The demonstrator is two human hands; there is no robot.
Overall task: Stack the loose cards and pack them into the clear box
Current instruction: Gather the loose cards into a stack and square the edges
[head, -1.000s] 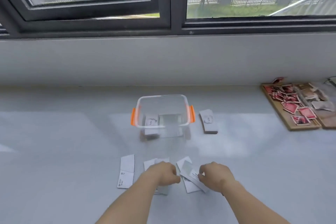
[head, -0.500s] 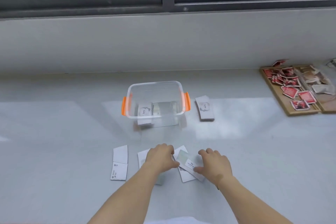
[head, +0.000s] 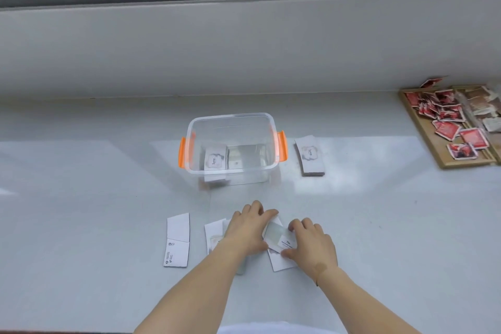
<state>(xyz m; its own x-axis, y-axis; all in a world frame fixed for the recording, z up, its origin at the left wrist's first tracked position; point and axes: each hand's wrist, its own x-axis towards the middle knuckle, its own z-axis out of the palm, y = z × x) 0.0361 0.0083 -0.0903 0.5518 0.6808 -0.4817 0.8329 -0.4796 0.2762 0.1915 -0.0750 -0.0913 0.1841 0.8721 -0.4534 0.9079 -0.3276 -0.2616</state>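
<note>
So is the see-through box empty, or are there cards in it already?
Not empty. The clear box has no lid on, and through its wall a "love" card shows inside at the left, with more beside it.

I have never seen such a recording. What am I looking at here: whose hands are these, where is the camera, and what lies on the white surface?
There is no machine here. A person wears one camera on the head, which looks forward and down, so the two arms reach in from the bottom edge.

On the white counter under a window stands the clear box with orange handles; some cards already lie inside it. A neat card stack sits to the right of the box. Far right is a wooden tray with red packets.

Near the person lie the loose cards. The left hand presses on some of them; the right hand pinches one card between thumb and fingers. One long white card lies apart, to the left, untouched.
</note>
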